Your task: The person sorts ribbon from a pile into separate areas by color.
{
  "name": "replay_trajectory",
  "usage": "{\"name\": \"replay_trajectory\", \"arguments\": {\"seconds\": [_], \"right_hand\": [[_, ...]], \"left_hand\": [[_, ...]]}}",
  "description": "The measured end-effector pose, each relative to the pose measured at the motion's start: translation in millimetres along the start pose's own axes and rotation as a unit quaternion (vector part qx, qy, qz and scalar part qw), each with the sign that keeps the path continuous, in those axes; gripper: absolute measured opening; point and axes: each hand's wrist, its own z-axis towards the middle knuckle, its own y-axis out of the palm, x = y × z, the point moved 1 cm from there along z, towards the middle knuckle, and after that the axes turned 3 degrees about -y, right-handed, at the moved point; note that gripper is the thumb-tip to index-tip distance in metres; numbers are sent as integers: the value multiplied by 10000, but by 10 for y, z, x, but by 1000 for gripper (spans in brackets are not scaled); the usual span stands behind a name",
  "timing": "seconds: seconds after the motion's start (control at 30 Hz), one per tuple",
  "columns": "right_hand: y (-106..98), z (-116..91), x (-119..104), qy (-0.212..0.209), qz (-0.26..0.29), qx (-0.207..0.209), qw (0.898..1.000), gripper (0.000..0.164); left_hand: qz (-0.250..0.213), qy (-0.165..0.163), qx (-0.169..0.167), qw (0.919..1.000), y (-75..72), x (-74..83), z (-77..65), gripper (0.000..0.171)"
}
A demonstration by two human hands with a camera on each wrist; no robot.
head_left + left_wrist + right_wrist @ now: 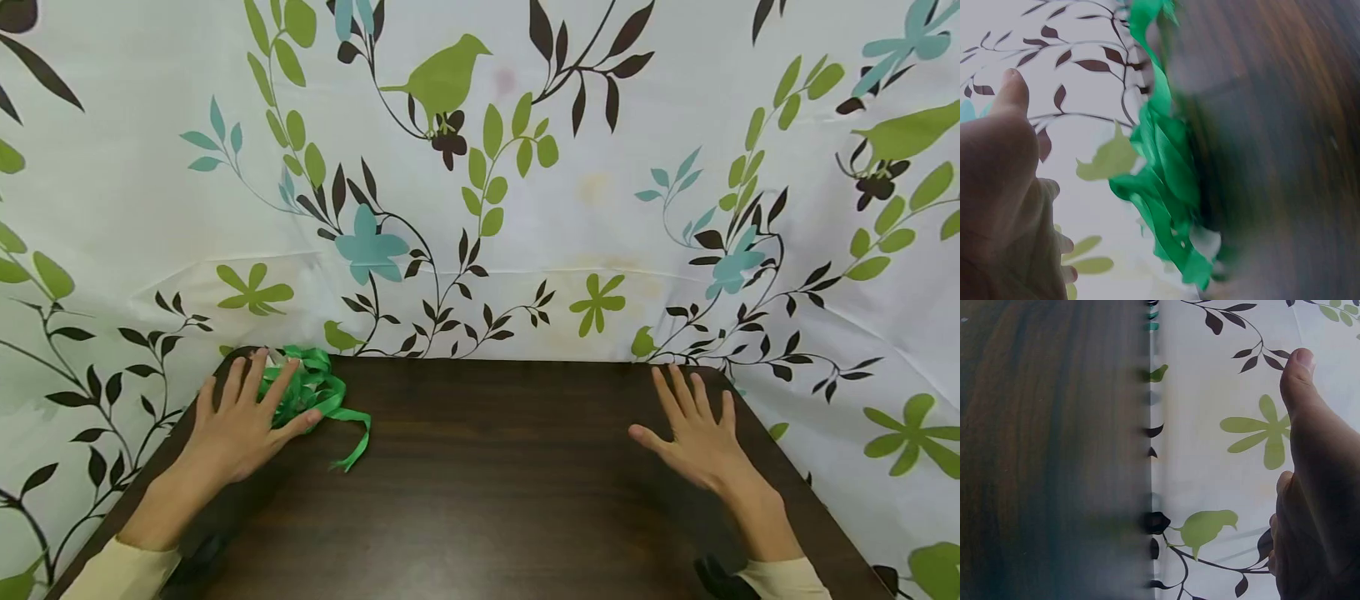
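My left hand is spread with straight fingers over the left side of the table, holding nothing. Just beyond it lies a tangled heap of green ribbon, partly hidden behind the fingers in the head view. One loose end of the ribbon trails to the right over the wood. In the left wrist view the ribbon sits near the table's far edge, apart from the hand. On the right side my right hand also has its fingers spread, with nothing in it. The right wrist view shows its thumb pointing up.
A dark brown wooden table stretches between the hands. Behind it and along both sides hangs a white cloth printed with birds, leaves and flowers, meeting the table's back edge.
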Motion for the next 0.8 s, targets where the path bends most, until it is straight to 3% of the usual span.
{"name": "replay_trajectory", "arguments": {"seconds": [0.37,0.57,0.8], "right_hand": [[-53,-86,-67,-1,305,32,9995,96],[46,-29,-191,-594,658,177,9959,102],[107,145,-438,-956,674,303,9927,94]], "left_hand": [[-145,139,-15,9998,-52,28,-26,91],[-156,117,21,9998,-29,-59,-27,87],[-330,-48,-150,9993,36,-208,114,86]]}}
